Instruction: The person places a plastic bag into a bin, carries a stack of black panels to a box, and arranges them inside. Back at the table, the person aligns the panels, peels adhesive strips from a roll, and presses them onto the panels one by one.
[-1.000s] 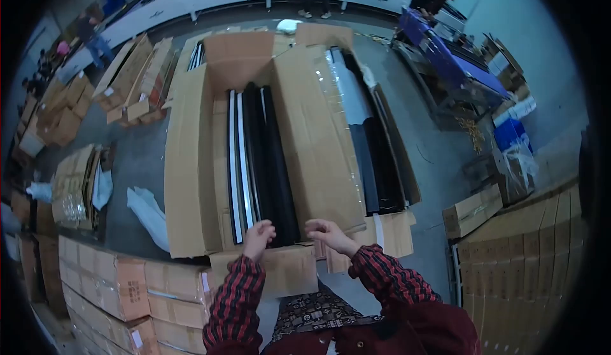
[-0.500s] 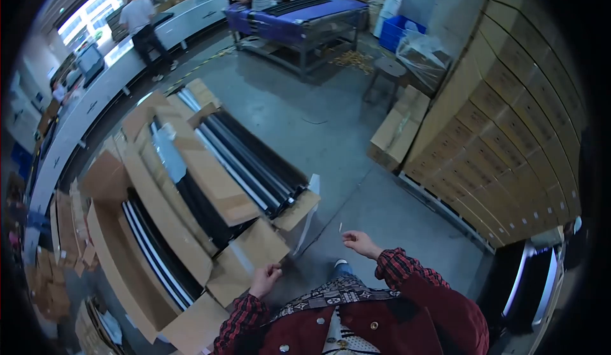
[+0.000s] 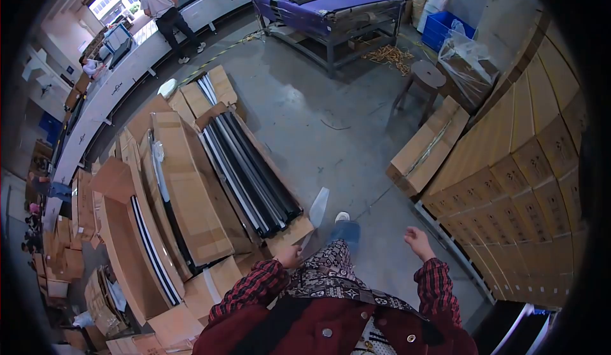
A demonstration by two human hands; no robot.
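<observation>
My left hand (image 3: pixel 290 257) is closed in a loose fist beside the near flap of an open carton. I see nothing in its fingers. That carton holds long black and silver strips (image 3: pixel 251 173) lying side by side. Out over the floor on the other side, my right hand (image 3: pixel 418 241) has its fingers loosely bent and apart, and nothing shows in it. Between the hands, one shoe (image 3: pixel 342 217) points forward on the floor. A clear plastic strip (image 3: pixel 319 207) sticks up from the carton's near corner.
Another open carton (image 3: pixel 118 227) with strips stands at left. Stacked brown boxes (image 3: pixel 509 202) rise at right, with a long taped box (image 3: pixel 429 145) beside them. Ahead are a stool (image 3: pixel 425 78), a purple-covered table (image 3: pixel 324 14) and a blue bin (image 3: pixel 445 30). A person (image 3: pixel 167 11) stands at the conveyor (image 3: pixel 137 81).
My view has moved forward past the cartons. My right hand has swung outward to the right; the thin pale sliver at its fingertips earlier no longer shows. My left hand is now beside the strip carton.
</observation>
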